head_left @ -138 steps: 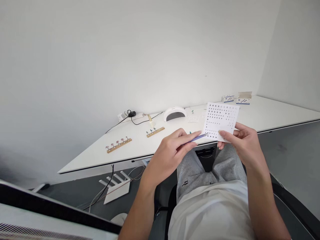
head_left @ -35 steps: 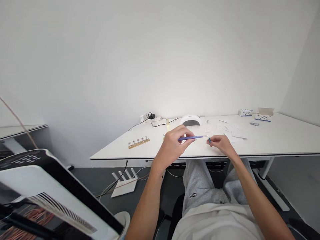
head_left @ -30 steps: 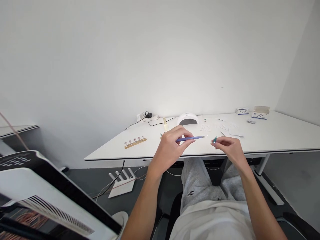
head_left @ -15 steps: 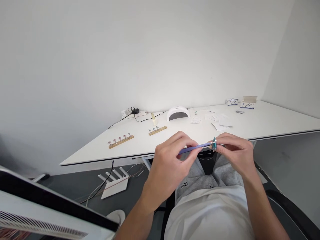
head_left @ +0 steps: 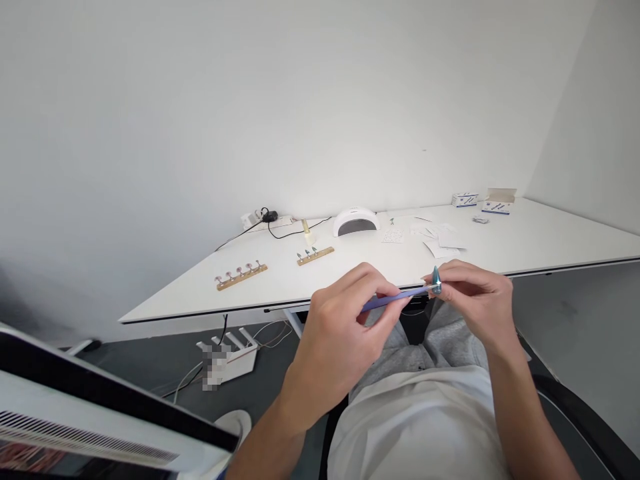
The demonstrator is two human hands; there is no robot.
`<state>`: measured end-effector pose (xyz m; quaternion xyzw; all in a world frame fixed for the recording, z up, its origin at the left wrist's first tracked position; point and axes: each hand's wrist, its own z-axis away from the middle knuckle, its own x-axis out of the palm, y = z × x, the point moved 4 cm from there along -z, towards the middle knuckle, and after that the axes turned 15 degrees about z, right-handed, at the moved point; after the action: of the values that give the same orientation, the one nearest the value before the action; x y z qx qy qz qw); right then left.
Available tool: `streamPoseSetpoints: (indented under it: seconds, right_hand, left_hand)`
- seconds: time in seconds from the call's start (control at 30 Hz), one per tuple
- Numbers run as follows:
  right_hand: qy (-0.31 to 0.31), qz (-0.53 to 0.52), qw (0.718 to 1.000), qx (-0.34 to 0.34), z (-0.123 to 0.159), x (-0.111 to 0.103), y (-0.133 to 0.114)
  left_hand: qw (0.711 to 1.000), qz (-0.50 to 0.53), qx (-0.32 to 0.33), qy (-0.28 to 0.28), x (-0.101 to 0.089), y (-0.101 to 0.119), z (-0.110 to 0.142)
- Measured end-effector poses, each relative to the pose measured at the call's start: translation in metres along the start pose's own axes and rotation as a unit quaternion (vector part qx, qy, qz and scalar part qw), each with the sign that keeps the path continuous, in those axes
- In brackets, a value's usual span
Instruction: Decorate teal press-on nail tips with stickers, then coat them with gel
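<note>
My left hand (head_left: 353, 320) is closed in a pinch around slim purple tweezers (head_left: 393, 297), whose pale tips point right. Those tips touch or nearly touch the lower part of a glossy teal false nail (head_left: 437, 279) with a pointed end. Between the fingertips of my right hand (head_left: 473, 297), that nail is held upright, just beyond the table's front edge. A small bright spot shows on its face; whether it is a gem or a glint I cannot tell. How the nail is fixed underneath is hidden by the fingers.
On the white table (head_left: 280, 287), a wooden strip (head_left: 315, 256) carries several nails on stands; another strip (head_left: 243, 277) holds pinkish ones. Behind are a white nail lamp (head_left: 357, 221), a small bottle (head_left: 308, 235), paper sheets (head_left: 443, 243) and small boxes (head_left: 497, 205). A router (head_left: 240, 363) lies below.
Both hands have shifted slightly right with the tweezers and the nail. The nail has turned a little, and the tweezer tips now sit against its lower part.
</note>
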<state>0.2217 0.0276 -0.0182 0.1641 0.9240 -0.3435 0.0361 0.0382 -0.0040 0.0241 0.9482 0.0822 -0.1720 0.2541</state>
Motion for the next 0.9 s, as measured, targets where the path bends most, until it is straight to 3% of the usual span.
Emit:
streamPoseSetpoints:
  seconds: [0.9]
  right_hand:
    - [-0.011, -0.024, 0.999, -0.024, -0.0004, 0.0019, -0.0044]
  left_hand:
    - [0.999, 0.022, -0.018, -0.019, 0.0018, -0.0007, 0.0021]
